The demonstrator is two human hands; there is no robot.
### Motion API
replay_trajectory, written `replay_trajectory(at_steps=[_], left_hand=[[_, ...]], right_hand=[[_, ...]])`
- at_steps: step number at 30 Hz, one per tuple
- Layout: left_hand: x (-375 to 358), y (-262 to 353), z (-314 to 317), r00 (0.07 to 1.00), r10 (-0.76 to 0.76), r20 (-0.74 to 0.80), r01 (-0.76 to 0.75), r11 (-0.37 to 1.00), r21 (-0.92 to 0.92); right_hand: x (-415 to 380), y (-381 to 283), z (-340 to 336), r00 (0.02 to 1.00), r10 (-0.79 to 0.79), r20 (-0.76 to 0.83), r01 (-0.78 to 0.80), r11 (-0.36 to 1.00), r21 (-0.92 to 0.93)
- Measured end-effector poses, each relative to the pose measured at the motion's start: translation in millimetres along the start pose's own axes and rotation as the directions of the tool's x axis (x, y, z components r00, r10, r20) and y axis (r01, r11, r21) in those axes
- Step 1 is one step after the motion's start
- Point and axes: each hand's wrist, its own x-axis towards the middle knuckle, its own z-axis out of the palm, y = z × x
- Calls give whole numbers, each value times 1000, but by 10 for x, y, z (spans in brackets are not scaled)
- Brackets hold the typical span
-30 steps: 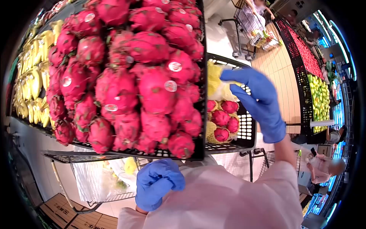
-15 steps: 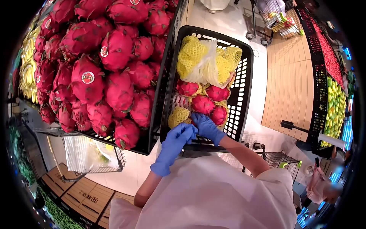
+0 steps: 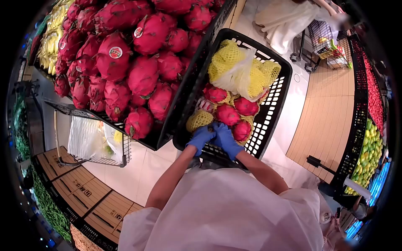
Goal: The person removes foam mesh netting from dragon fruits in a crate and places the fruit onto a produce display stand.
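Both of my hands wear blue gloves and meet at the near end of a black crate. My left hand is closed beside a fruit in yellow foam netting. Touching it, my right hand has its fingers curled inward, below a red dragon fruit. What lies between the fingers is hidden. Several dragon fruits sit in yellow nets in the crate, and a clear plastic bag with yellow netting lies at its far end.
A black bin heaped with dragon fruits stands left of the crate. Below it is a wire cart with plastic bags. At the upper right are another cart and a person in pale clothing. Green fruit lies far right.
My left hand has moved in lower beside the netted fruit, against my right hand. The view has turned and shifted, and a person in pale clothing now shows more at the top.
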Motion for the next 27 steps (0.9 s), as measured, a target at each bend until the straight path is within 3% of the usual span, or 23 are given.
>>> replay_trajectory(at_steps=[2,4,5,6,7,9,13,15,16,17,18,19,20,21,22,23,24,25,26,27], left_hand=[[-15,-100,55,973,165,-164,-170,985,-21],[-129,87,-13,974,116,-194,-120,993,-6],[-182,170,-31,973,70,-220,-70,998,9],[-187,188,-16,914,228,-336,-191,971,141],[-187,204,-14,913,229,-338,-192,972,137],[-217,240,-37,904,321,-284,-163,870,465],[-344,412,-15,815,345,-465,-25,824,566],[-408,466,-136,854,159,-496,126,862,492],[-376,378,-160,854,158,-497,126,862,490],[-303,240,-178,795,236,-560,32,904,426],[-278,186,-198,722,301,-623,-70,928,367],[-240,151,-196,722,300,-623,-70,928,366],[-193,124,-196,753,142,-642,-159,987,32],[-226,181,-224,796,-10,-605,-222,925,-307],[-276,229,-241,796,-9,-605,-224,925,-308],[-333,276,-260,910,-23,-415,-271,725,-633],[-391,332,-278,976,45,-212,-210,434,-876],[-345,306,-249,976,47,-214,-213,433,-876],[-255,241,-196,980,10,-200,-194,288,-938],[-157,156,-147,983,-22,-180,-176,137,-975]], right_hand=[[-31,-65,-118,998,30,-61,-29,1000,11],[-46,-75,-212,982,165,-96,-135,956,260],[-56,-88,-237,982,164,-94,-135,957,258],[-57,-111,-264,972,150,-181,-95,955,281],[-51,-132,-293,954,135,-266,-51,952,300],[-53,-195,-385,952,166,-257,-69,934,350],[-52,-287,-450,957,160,-240,-54,917,395],[-79,-297,-535,966,136,-220,-31,904,426],[-97,-289,-571,973,116,-199,-11,888,459],[-105,-254,-582,973,114,-199,-11,889,459],[-109,-208,-585,976,133,-171,-6,808,590],[-111,-179,-570,979,147,-141,-4,707,707],[-120,-167,-510,974,215,-74,-34,460,887],[-132,-190,-527,974,215,-74,-35,461,887],[-140,-211,-554,957,291,17,-131,376,917],[-135,-226,-579,928,356,111,-220,282,934],[-130,-205,-576,928,355,109,-217,283,934],[-129,-150,-564,903,384,193,-232,56,971],[-138,-99,-558,875,393,283,-231,-175,957],[-169,-48,-555,876,393,280,-228,-175,958]])
